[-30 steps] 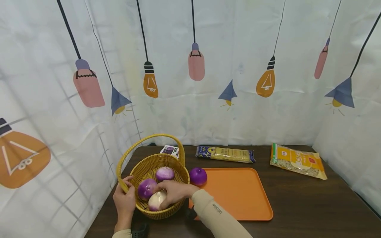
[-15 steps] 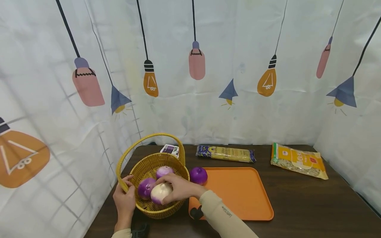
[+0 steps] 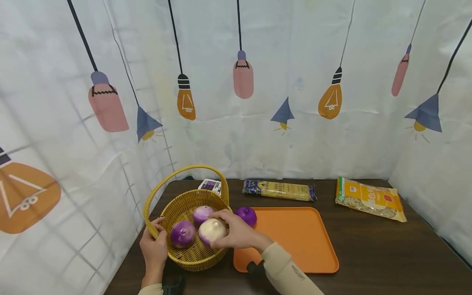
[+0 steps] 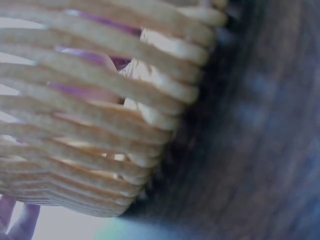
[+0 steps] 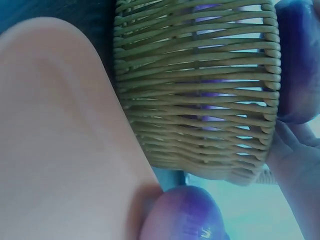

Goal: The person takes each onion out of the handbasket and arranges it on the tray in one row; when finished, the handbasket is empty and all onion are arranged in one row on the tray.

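My right hand holds a white-and-purple onion between thumb and fingers, over the right rim of a yellow wicker basket. The right wrist view shows this purple onion level with the basket's top edge. Two more onions lie inside the basket, one deep purple and one paler. My left hand grips the basket where its arched handle meets the left rim. Fingertips peek out past the weave in the left wrist view.
Right of the basket lies an orange tray, with a dark purple onion at its back left corner. Behind stand a small white-and-purple packet, a pack of noodles and a yellow bag. A printed curtain hangs behind the table.
My right hand has lifted the white-and-purple onion from among the others and carried it to the right, toward the basket's rim. The left hand stays on the basket.
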Action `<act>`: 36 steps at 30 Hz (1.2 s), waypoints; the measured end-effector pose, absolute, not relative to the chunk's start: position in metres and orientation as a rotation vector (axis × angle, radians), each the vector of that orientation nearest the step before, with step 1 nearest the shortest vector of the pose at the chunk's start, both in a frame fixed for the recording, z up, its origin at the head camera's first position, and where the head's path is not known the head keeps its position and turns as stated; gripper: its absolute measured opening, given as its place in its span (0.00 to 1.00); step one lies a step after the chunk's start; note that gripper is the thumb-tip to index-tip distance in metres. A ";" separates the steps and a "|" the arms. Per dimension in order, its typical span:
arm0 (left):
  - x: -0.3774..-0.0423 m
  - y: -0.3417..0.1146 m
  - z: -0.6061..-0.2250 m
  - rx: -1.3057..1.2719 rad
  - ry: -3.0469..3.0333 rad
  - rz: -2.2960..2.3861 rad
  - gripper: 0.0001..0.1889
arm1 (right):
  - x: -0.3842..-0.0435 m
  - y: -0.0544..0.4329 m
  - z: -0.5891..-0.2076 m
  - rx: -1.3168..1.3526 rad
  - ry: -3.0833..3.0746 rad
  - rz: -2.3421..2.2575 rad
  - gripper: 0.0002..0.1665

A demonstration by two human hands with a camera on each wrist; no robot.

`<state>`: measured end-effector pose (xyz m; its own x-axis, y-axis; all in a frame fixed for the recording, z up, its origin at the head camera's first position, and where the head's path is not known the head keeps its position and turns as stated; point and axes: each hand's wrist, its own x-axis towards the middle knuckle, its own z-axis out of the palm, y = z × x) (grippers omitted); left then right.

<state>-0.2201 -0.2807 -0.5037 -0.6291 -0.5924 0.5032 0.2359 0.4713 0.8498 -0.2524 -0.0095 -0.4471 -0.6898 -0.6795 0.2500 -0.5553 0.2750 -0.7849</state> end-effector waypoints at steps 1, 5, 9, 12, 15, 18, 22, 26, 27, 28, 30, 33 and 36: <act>-0.220 -0.281 -0.504 0.300 -1.889 -1.259 0.03 | -0.252 -0.008 -0.447 -1.166 2.392 -1.423 0.43; -0.220 -0.281 -0.503 0.303 -1.890 -1.261 0.03 | -0.250 -0.002 -0.447 -1.159 2.366 -1.530 0.42; -0.221 -0.281 -0.504 0.298 -1.886 -1.262 0.03 | -0.248 0.008 -0.446 -1.153 2.385 -1.553 0.40; -0.221 -0.281 -0.504 0.288 -1.882 -1.265 0.03 | -0.247 0.017 -0.446 -1.138 2.386 -1.573 0.39; -0.221 -0.281 -0.504 0.289 -1.882 -1.268 0.02 | -0.247 0.027 -0.448 -1.108 2.359 -1.605 0.39; -0.221 -0.281 -0.504 0.300 -1.884 -1.271 0.03 | -0.247 0.036 -0.451 -1.056 2.319 -1.645 0.38; -0.221 -0.281 -0.504 0.316 -1.886 -1.267 0.03 | -0.244 0.048 -0.451 -1.013 2.308 -1.689 0.39; -0.221 -0.280 -0.503 0.304 -1.882 -1.266 0.02 | -0.248 0.058 -0.460 -0.984 2.315 -1.739 0.40; -0.221 -0.280 -0.503 0.300 -1.881 -1.268 0.02 | -0.248 0.060 -0.461 -0.968 2.311 -1.758 0.40; -0.221 -0.279 -0.503 0.298 -1.881 -1.269 0.02 | -0.248 0.062 -0.462 -0.951 2.303 -1.778 0.40; -0.221 -0.279 -0.503 0.303 -1.885 -1.276 0.02 | -0.248 0.066 -0.464 -0.913 2.295 -1.806 0.41; -0.221 -0.280 -0.504 0.314 -1.884 -1.284 0.03 | -0.248 0.072 -0.465 -0.853 2.292 -1.847 0.41; -0.221 -0.280 -0.504 0.310 -1.882 -1.288 0.03 | -0.247 0.078 -0.467 -0.809 2.304 -1.883 0.42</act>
<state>-0.2211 -0.2800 -0.5036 -0.6367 -0.6005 0.4838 0.2335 0.4478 0.8631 -0.2469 0.0780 -0.4672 -0.8609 -0.4272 0.2764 -0.3560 0.1176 -0.9270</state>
